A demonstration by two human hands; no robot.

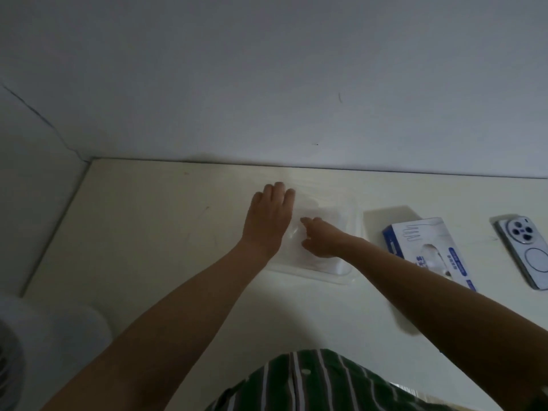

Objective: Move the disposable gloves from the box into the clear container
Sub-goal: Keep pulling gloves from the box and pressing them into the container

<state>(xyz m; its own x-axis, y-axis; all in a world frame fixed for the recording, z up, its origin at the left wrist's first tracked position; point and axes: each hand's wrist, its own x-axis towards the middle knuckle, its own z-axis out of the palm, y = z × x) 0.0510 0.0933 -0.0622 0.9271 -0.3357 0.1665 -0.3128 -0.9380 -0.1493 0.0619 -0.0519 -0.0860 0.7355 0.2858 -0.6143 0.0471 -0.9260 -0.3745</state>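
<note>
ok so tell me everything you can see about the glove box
The glove box is a white and blue cardboard carton, printed with a glove outline on top and blue label panels. It lies flat on the cream table, top face up, pale glove material showing in its oval slot. It sits right of the clear container and left of the phone. The right forearm crosses its near corner; contact is unclear.
</note>
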